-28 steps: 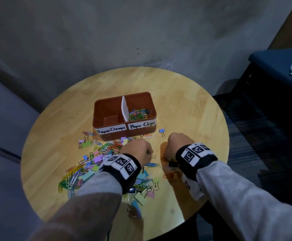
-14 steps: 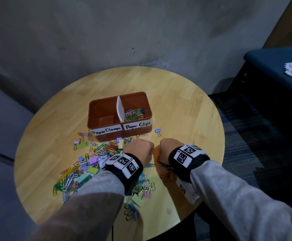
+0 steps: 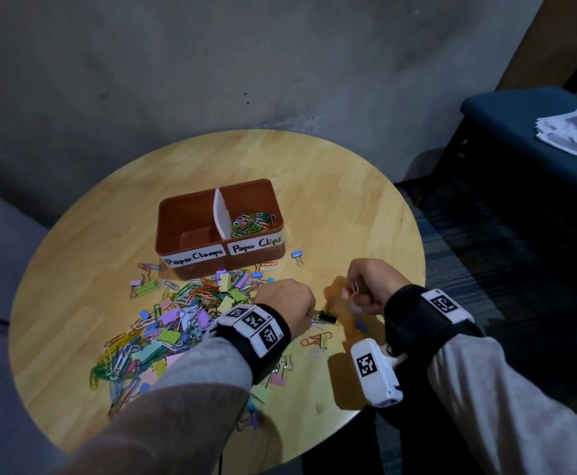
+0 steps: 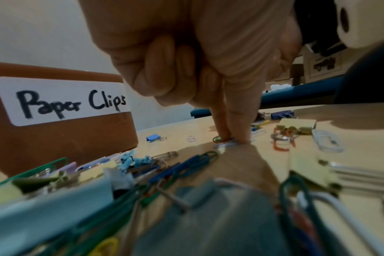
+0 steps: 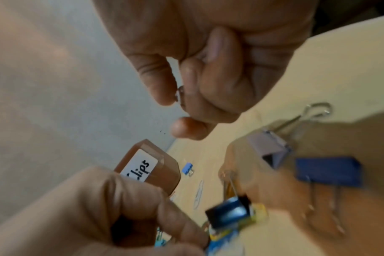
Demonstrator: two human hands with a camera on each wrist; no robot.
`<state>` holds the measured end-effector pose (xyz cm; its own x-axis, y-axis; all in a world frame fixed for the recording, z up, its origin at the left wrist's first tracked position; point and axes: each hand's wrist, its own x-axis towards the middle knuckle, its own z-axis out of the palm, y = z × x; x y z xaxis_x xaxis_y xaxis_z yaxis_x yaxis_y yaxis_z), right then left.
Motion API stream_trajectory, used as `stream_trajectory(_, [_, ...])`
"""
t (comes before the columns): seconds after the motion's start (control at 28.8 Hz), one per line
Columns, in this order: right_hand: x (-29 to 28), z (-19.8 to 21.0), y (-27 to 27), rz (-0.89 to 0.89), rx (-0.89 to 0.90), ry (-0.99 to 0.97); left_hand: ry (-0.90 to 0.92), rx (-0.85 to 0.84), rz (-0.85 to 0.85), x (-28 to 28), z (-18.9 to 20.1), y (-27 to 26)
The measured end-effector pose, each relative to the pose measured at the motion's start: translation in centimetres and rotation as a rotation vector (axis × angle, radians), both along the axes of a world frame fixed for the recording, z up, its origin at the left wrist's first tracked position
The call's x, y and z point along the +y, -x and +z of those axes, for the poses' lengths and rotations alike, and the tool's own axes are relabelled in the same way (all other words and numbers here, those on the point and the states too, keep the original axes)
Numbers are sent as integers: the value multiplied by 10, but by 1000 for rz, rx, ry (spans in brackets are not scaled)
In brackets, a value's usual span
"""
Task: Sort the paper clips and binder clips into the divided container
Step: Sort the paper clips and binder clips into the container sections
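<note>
A brown divided container (image 3: 165, 214) stands mid-table, labelled "Paper Clamps" on the left and "Paper Clips" on the right. Coloured paper clips (image 3: 253, 222) lie in its right compartment; the left one looks bare. A mixed pile of paper clips and binder clips (image 3: 177, 320) spreads in front of it. My left hand (image 3: 311, 315) is down at the pile's right edge, forefinger and thumb (image 4: 241, 131) pinching a paper clip (image 4: 225, 144) against the table. My right hand (image 3: 355, 289) is raised above the table and pinches a silvery paper clip (image 5: 179, 95). A black binder clip (image 3: 326, 317) lies between the hands.
A small blue binder clip (image 3: 296, 254) lies alone right of the container. The round wooden table (image 3: 349, 200) stands against a grey wall. A dark blue seat (image 3: 520, 114) with stacked papers (image 3: 575, 132) is at the right, over dark carpet.
My right hand has lifted off the table and moved right, with a paper clip pinched in it. My left hand has stayed low at the pile's edge.
</note>
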<state>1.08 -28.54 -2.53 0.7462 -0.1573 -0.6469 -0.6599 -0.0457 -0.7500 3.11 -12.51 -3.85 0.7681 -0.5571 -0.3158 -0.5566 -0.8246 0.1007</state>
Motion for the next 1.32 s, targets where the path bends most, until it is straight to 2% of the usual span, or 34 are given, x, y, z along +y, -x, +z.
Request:
stream_trajectory(0.1, [1, -5, 8, -65, -39, -71, -59, -39, -67, -5, 2, 0])
stream_trajectory(0.17, [0, -8, 12, -55, -52, -49, -107, -61, -124, -7, 2, 0])
stream_trajectory(0.24, [0, -8, 16, -55, -84, -51, -84, -65, -136, -5, 4, 1])
stream_trajectory(0.38, [-4, -9, 18, -110, -160, -135, 133, 110, 67, 16, 1, -3])
stream_trajectory(0.45, [-3, -10, 17, -80, -164, -126, 301, 227, 204, 26, 1, -3])
stream_trajectory(0.59, [5, -8, 17, 2, -155, -100, 949, 666, 707, 35, 11, -3])
stream_trajectory(0.63, [7, -8, 17, 4, -163, -114, 1082, 793, 766, 39, 15, -2])
stream_trajectory(0.69, [13, -9, 18, 8, -159, -142, 1296, 968, 777, 46, 21, 1])
stream_trajectory(0.76, [19, -10, 18, 32, -119, -135, 1451, 1067, 776, 53, 20, 6])
stream_trajectory(0.9, [27, -14, 23, 128, -82, 89, 1645, 1238, 863, 52, 22, 5])
stream_trajectory(1.01, [31, -24, 23, 246, -193, 416, 1555, 1169, 943, 51, 22, -3])
stream_trajectory(1.15, [42, -20, 12, 497, -211, 874, 1233, 920, 987, 52, 18, -9])
stream_trajectory(1.25, [51, -20, 3, 725, -172, 1035, 940, 572, 834, 55, 13, -5])
stream_trajectory(1.32, [55, -23, -2, 792, -163, 1088, 728, 366, 679, 58, 6, -5])
